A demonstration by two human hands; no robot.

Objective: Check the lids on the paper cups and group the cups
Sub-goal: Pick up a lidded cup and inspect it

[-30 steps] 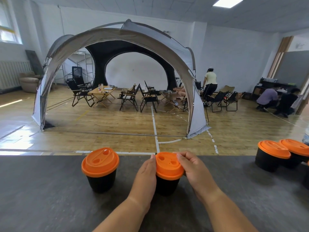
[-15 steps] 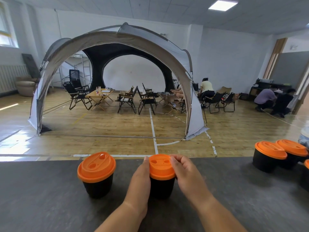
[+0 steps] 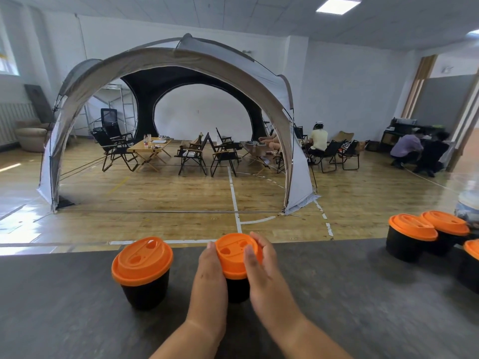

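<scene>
A black paper cup with an orange lid [image 3: 234, 257] stands on the dark grey table [image 3: 64, 307] in front of me. My left hand [image 3: 210, 278] grips its left side, and my right hand [image 3: 264, 270] holds the right side with fingers curled over the lid's rim. A second black cup with an orange lid [image 3: 142, 265] stands just to the left, untouched. At the far right a group of three lidded cups sits together: one [image 3: 412, 234], one behind it [image 3: 447, 225], and one cut off by the frame edge [image 3: 471, 257].
The table's far edge runs just behind the cups. Beyond it lies a wooden floor with a large tent [image 3: 171, 81], folding chairs and people seated and crouching. A blurred pale object [image 3: 469, 206] sits at the right edge.
The view has shifted slightly and both hands have closed further round the middle cup's lid; my right fingers now lie over its rim. The other cups have not moved.
</scene>
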